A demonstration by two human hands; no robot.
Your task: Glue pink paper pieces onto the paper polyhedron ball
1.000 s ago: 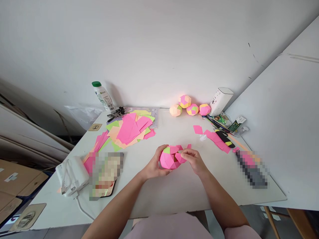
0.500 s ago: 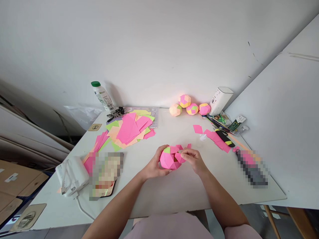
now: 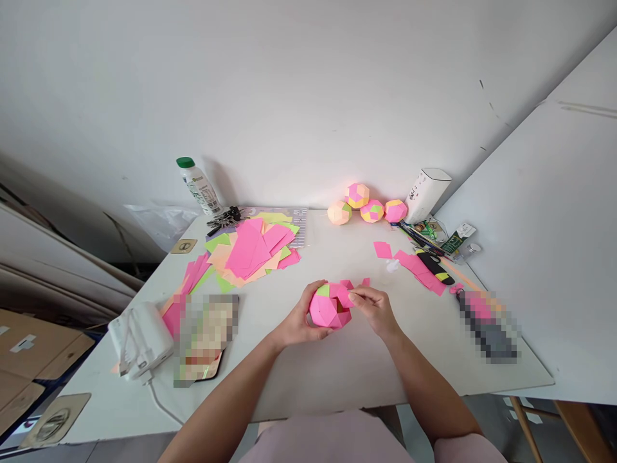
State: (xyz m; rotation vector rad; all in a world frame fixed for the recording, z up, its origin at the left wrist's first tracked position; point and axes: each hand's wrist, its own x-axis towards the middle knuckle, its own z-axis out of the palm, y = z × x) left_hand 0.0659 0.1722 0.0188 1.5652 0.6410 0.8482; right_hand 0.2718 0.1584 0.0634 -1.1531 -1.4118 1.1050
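Above the table, my left hand (image 3: 299, 321) curls around a folded paper ball (image 3: 326, 312), mostly pink with a green patch on top. A dark gap shows in the ball's right side. My right hand (image 3: 373, 308) pinches a small pink paper piece (image 3: 346, 297) at that gap, thumb and forefinger together. How far the piece's edge is tucked into the ball, I cannot tell. Just behind my right fingers another bit of pink paper (image 3: 366, 281) shows, partly hidden.
Several finished paper balls (image 3: 357, 195) are grouped by the wall, beside a white container (image 3: 429, 193). Left lie paper sheets (image 3: 250, 254), keys (image 3: 226, 220), a bottle (image 3: 200, 186), a phone (image 3: 207, 341) and a white charger (image 3: 139, 337). Right are pink strips (image 3: 419, 273) and a black-yellow cutter (image 3: 435, 267).
The pink piece in my right fingers has shifted slightly up and left, over the upper part of the gap. My left hand still holds the ball in nearly the same place.
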